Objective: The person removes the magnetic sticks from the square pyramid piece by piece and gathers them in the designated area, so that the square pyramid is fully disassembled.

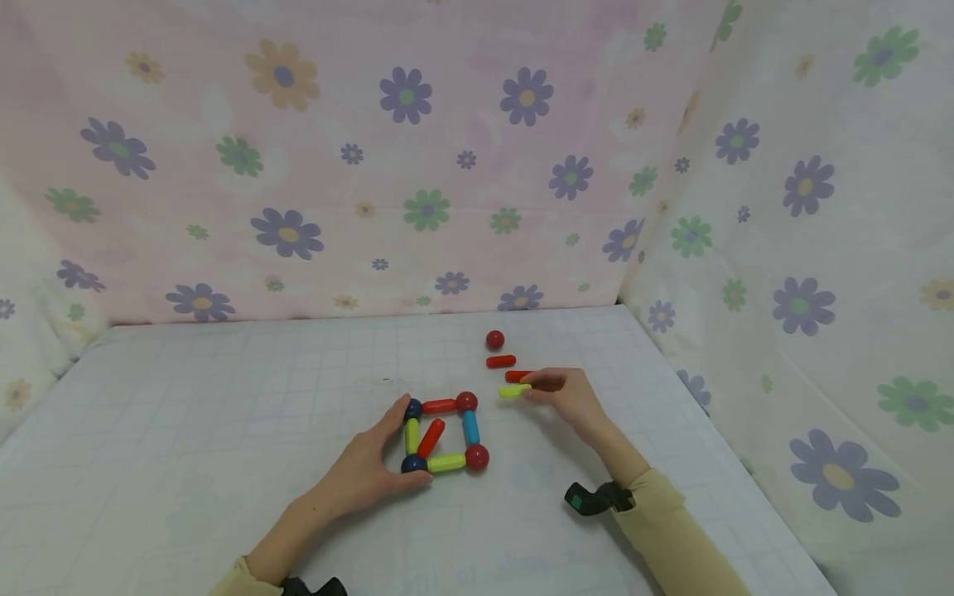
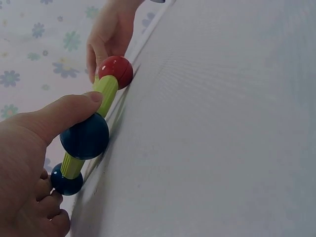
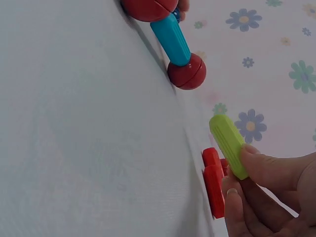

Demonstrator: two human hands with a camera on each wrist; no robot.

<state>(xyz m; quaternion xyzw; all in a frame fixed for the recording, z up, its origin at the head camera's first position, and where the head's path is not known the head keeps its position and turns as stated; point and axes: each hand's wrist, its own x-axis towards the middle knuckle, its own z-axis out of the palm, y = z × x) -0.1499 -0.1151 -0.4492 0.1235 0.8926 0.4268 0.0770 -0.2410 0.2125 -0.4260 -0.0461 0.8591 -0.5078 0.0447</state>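
Note:
My left hand [image 1: 361, 463] grips the left side of a square frame of magnetic rods and balls, thumb by the near dark blue ball [image 2: 85, 137] and fingers at the far dark blue ball [image 1: 413, 409]. The frame has two red balls [image 1: 477, 458] on its right side, joined by a blue rod [image 1: 471, 428]. Red and yellow-green rods [image 1: 447, 463] form its other sides. Another red rod [image 1: 431, 439] slants up from the near blue ball. To the frame's right, my right hand [image 1: 572, 401] pinches a loose yellow-green rod [image 3: 229, 143] between thumb and fingers.
Beyond my right hand, a loose red rod [image 1: 501, 362] and a red ball [image 1: 495, 339] lie on the white table [image 1: 224, 397]. One more red rod [image 1: 517, 377] is partly behind that hand. Flowered cloth [image 1: 462, 182] hangs behind the table and at its sides.

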